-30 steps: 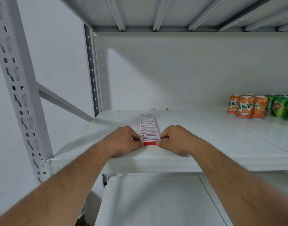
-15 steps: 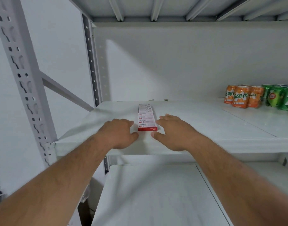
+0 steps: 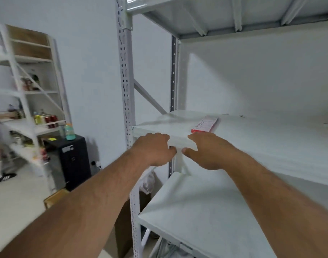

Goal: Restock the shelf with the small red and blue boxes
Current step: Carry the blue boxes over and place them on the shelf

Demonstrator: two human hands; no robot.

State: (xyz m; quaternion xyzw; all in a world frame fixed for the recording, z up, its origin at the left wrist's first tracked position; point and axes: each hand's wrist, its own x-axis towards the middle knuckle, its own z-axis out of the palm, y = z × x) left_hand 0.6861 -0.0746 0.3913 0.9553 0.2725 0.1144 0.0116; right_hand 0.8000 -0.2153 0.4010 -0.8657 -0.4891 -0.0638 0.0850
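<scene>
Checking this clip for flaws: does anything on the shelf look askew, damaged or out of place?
Nothing stands out. The row of red boxes lies flat in one neat line on the shelf, near its front edge. The left hand and right hand hover empty just in front of it.

This is a stockroom or shop storage space. White boltless metal racking (image 3: 125, 86) with slotted uprights stands just left of the left hand's fingers (image 3: 165, 140), its shelf board (image 3: 271, 146) running right of them. Well to the left of the fingers, a second white rack (image 3: 27, 94) holds drink cans (image 3: 46, 119), with a black cabinet (image 3: 74, 161) beside it on a pale floor (image 3: 14, 202).
</scene>
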